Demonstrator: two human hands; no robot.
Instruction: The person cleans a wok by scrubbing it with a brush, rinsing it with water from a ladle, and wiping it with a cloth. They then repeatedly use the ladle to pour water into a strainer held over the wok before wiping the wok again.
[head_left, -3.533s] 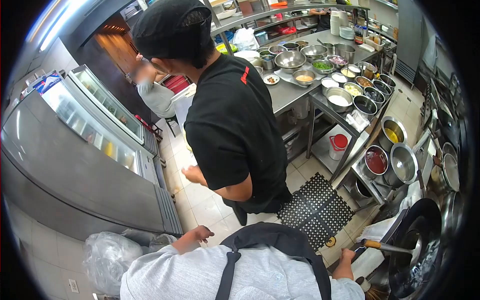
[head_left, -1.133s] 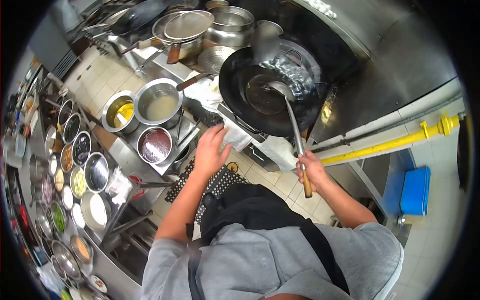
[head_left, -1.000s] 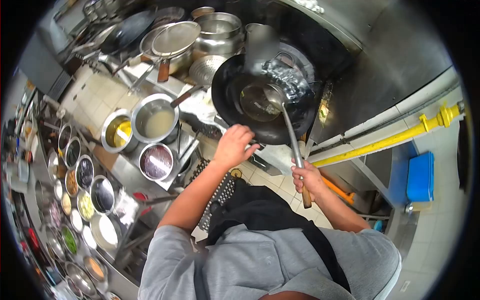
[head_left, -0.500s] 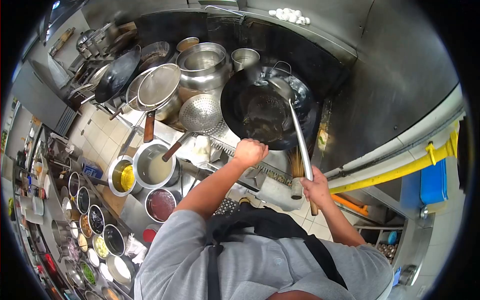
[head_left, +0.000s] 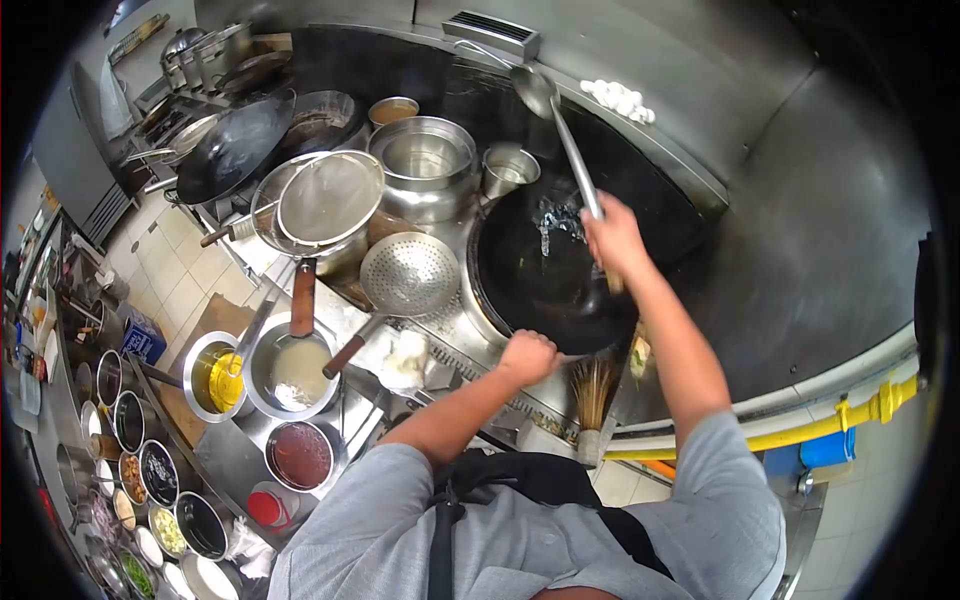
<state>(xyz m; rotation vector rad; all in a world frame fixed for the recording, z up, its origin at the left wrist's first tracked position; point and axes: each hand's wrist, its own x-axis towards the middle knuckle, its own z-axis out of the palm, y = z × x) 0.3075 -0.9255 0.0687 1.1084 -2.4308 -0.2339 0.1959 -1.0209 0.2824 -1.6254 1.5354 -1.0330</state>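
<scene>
My right hand (head_left: 615, 238) is closed around the handle of a long metal ladle (head_left: 575, 150). The ladle's bowl is raised beyond the wok, close to a thin bent tap spout (head_left: 478, 46) at the back wall. Below it, the black wok (head_left: 545, 295) sits on the stove, with shiny liquid streaks on its far side. My left hand (head_left: 530, 357) is a fist at the wok's near edge, gripping it; the part inside the fingers is hidden. A bamboo brush (head_left: 592, 400) stands to the right of that hand.
Left of the wok are a perforated skimmer (head_left: 410, 275), a mesh strainer (head_left: 330, 198), a large steel pot (head_left: 422, 165) and a small pot (head_left: 509, 170). Nearer stand pots of yellow oil (head_left: 224, 382) and red sauce (head_left: 302, 455). A yellow pipe (head_left: 760, 422) crosses at right.
My right hand has lifted the ladle out of the wok and carried it up and forward to the back wall. My left hand stays at the wok's edge. The view has shifted.
</scene>
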